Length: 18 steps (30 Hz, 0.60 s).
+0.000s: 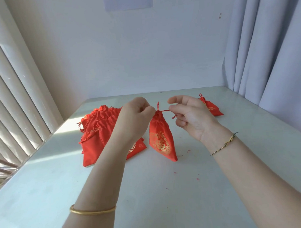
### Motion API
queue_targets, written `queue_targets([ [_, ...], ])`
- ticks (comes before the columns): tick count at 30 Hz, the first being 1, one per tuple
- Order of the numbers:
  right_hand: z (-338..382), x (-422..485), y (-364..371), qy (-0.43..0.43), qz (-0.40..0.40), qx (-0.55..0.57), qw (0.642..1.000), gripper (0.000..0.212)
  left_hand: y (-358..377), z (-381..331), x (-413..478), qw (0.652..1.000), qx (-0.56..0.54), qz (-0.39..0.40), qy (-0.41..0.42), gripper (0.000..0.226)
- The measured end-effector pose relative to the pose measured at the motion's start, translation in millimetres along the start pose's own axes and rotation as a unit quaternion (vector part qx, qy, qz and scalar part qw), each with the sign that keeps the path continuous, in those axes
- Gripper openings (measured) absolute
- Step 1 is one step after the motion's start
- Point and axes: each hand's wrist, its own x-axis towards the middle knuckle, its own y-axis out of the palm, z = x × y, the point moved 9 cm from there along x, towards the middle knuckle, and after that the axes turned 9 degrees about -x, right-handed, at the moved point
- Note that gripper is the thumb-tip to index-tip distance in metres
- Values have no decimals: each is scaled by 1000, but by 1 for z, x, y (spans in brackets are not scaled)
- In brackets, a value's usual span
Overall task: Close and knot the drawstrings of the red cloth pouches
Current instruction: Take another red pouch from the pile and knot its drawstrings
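Over the surface (166, 190), at centre, our left hand (137, 114) and right hand (189, 116) each pinch a cord of the pouch (160, 139), its mouth cinched. We judge knotting next: cross cords, pull tight. Untied pile (99, 132) at 10 o'clock, done pouch (210, 106) at 2.

Red pouch (161, 139), gold print; white table (166, 190)

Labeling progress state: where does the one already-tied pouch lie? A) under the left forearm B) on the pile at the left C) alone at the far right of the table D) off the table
C: a cinched pouch lies alone at the far right of the table, apart from the pile of open pouches at the left.
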Motion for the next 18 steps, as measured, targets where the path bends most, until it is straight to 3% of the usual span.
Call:
queue_targets([
  [5,12,-3,-1,-119,-50,-207,970,15,11,22,-4,980,-166,43,-103,21],
  [7,6,-5,-2,-96,-37,-205,973,16,18,27,-6,962,-229,51,-139,22],
  [9,-7,-10,-8,-31,-11,-190,981,35,25,29,-8,951,-263,50,-153,22],
  [12,-28,-26,-16,-6,32,-291,956,49,35,32,-8,937,-306,37,-164,22],
  [15,-51,-37,-22,-15,46,-417,908,19,49,33,-8,923,-342,37,-173,21],
  [18,-58,-27,-49,11,3,-353,936,18,65,34,-5,919,-345,51,-186,13],
])
